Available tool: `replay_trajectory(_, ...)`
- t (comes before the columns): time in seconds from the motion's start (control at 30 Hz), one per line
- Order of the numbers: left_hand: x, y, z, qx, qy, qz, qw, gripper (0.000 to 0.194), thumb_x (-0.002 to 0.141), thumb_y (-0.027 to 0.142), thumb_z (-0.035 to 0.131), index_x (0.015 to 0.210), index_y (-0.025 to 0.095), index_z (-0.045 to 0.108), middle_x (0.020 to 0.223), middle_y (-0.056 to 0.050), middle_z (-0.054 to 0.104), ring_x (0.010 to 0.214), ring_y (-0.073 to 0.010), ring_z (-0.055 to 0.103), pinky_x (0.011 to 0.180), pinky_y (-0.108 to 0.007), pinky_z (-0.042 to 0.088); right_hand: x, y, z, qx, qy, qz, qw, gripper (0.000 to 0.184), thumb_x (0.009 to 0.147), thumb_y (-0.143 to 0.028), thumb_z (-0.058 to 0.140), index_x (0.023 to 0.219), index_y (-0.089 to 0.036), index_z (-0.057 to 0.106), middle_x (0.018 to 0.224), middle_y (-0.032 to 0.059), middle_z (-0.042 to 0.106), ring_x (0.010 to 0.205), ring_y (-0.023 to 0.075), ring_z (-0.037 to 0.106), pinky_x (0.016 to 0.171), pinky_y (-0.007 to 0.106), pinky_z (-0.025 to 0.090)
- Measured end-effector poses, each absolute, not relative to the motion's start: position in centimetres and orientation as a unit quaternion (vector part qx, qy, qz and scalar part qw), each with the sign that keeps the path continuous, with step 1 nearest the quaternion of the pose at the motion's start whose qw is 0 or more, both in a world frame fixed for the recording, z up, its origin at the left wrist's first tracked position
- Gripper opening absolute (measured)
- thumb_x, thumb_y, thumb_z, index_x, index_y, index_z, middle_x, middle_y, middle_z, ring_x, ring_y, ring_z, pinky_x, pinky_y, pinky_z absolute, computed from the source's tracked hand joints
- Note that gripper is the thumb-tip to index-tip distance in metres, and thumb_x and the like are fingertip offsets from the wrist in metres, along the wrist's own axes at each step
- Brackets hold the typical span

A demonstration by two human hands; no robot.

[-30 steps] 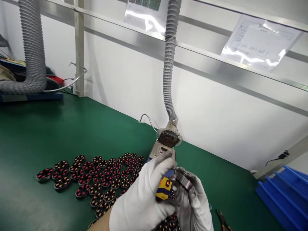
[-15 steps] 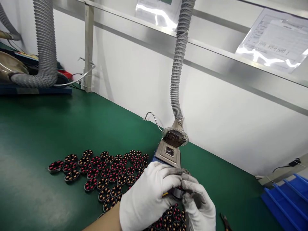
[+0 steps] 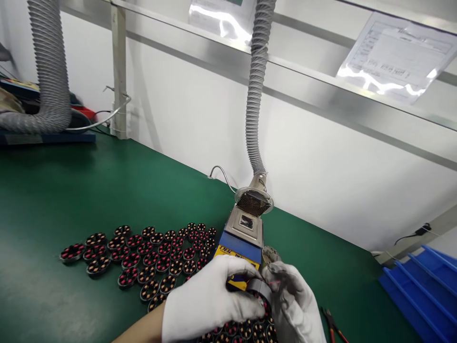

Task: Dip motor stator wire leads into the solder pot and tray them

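Just in front of the solder pot, the gloved left hand has thumb and fingers clamped on a gray-rimmed ring. The gloved right hand curls at its edge (whether pinching anything, I cannot tell). Similar rings spread left of the pot; pliers lie right of it.

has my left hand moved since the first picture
Yes, downward in view, toward you: its fingers first overlapped the metal top of the machine; now that top shows uncovered and the left hand sits lower.
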State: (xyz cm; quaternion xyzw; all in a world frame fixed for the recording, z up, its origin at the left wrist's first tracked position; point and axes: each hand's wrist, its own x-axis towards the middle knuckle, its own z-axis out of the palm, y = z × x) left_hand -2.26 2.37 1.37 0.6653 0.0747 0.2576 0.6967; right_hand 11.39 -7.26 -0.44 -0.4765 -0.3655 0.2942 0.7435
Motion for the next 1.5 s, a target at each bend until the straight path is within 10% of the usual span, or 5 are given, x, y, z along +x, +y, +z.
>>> replay_trajectory(0.3, -2.0, 1.8, 1.4, 0.674, 0.074, 0.241, 0.694, 0.014, 0.063, 0.021, 0.065, 0.076, 0.018, 0.063, 0.074, 0.001, 0.061, 0.074, -0.0167, 0.056, 0.064, -0.023, 0.045, 11.9, -6.6, -1.0, -0.406, -0.490, 0.268, 0.723, 0.015, 0.071, -0.037, 0.072, 0.067, -0.023, 0.067, 0.064, -0.0003, 0.054, 0.060, 0.0132, 0.052, 0.054, 0.024, 0.044)
replay_trajectory(0.6, -1.2, 1.4, 0.3, 0.810, 0.110, 0.576, 0.001, 0.023, 0.088, 0.003, 0.038, 0.076, 0.016, 0.052, 0.081, 0.002, 0.061, 0.088, -0.0140, 0.053, 0.088, -0.029, 0.035, 11.0, -5.5, -1.9, -0.334, -0.227, 0.312, 0.860, 0.012, 0.067, -0.036, 0.076, 0.073, -0.027, 0.070, 0.076, -0.0043, 0.068, 0.075, 0.0100, 0.063, 0.075, 0.022, 0.053)
replay_trajectory(0.83, -1.7, 1.5, 0.4, 0.798, 0.131, 0.585, 0.061, 0.014, 0.080, 0.002, 0.048, 0.076, 0.015, 0.048, 0.086, -0.003, 0.057, 0.086, -0.0182, 0.052, 0.080, -0.034, 0.038, 12.1, -5.5, -3.2, -0.398, -0.196, 0.118, 0.888, 0.022, 0.054, -0.028, 0.085, 0.069, -0.027, 0.070, 0.072, -0.0056, 0.071, 0.067, 0.0108, 0.066, 0.067, 0.019, 0.054)
replay_trajectory(1.27, -1.6, 3.7, 0.1, 0.817, 0.082, 0.424, 0.382, 0.047, 0.067, 0.000, 0.075, 0.103, 0.026, 0.059, 0.101, 0.002, 0.059, 0.093, -0.0160, 0.055, 0.084, -0.026, 0.041, 9.7, -4.0, -3.5, -0.373, -0.273, 0.432, 0.774, 0.027, 0.073, -0.042, 0.068, 0.093, -0.024, 0.070, 0.098, 0.0064, 0.070, 0.093, 0.0258, 0.064, 0.083, 0.043, 0.052)
replay_trajectory(1.5, -1.8, 4.7, -0.3, 0.834, 0.043, 0.455, 0.309, 0.027, 0.083, 0.022, 0.066, 0.108, 0.024, 0.058, 0.099, -0.004, 0.062, 0.091, -0.0213, 0.056, 0.083, -0.035, 0.040, 10.2, -4.1, -5.0, -0.366, -0.266, 0.434, 0.779, 0.021, 0.079, -0.034, 0.065, 0.095, -0.021, 0.066, 0.100, 0.0047, 0.068, 0.095, 0.0198, 0.063, 0.084, 0.041, 0.052)
